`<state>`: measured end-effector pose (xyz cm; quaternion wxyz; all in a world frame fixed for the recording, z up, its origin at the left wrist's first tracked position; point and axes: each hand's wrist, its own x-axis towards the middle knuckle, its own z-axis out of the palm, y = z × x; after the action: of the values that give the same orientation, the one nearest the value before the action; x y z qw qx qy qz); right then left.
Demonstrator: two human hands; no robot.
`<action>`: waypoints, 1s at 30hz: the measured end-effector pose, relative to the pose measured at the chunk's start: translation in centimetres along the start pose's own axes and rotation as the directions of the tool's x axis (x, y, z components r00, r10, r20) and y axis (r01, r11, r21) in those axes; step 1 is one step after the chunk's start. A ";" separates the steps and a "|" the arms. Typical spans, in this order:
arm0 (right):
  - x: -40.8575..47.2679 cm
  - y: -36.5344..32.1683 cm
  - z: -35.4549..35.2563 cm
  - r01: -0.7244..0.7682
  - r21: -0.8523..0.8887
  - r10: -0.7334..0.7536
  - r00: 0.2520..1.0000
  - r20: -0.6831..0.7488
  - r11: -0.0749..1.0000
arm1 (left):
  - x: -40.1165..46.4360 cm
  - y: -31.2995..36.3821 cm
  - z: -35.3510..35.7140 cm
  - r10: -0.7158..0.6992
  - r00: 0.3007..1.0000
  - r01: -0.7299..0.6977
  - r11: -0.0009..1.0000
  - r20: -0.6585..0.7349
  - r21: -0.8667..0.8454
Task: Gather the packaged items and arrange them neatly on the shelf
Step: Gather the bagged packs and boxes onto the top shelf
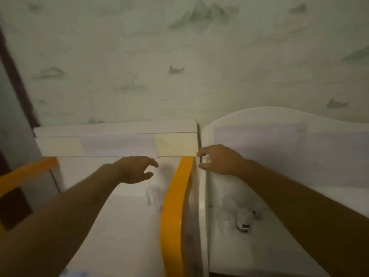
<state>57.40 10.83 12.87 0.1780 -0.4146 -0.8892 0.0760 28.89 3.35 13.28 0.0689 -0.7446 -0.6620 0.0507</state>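
Two bare arms reach out.
The left hand [135, 169] has open, spread fingers; the right hand [217, 159] curls its fingers close together.

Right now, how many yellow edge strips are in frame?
2. One yellow strip runs down the centre, between the left hand and right hand. The other is at the far left edge. More may be hidden out of frame.
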 end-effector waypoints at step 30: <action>15.3 -13.3 22.8 -0.384 -0.235 0.440 0.854 0.277 0.893 | -5.8 -27.3 19.3 -0.024 0.962 0.064 0.988 0.270 -0.142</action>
<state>30.25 14.24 -0.62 -0.0267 -0.5915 -0.7993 0.1028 -1.76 1.42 -1.19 -0.0759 -0.7192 -0.6834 0.0997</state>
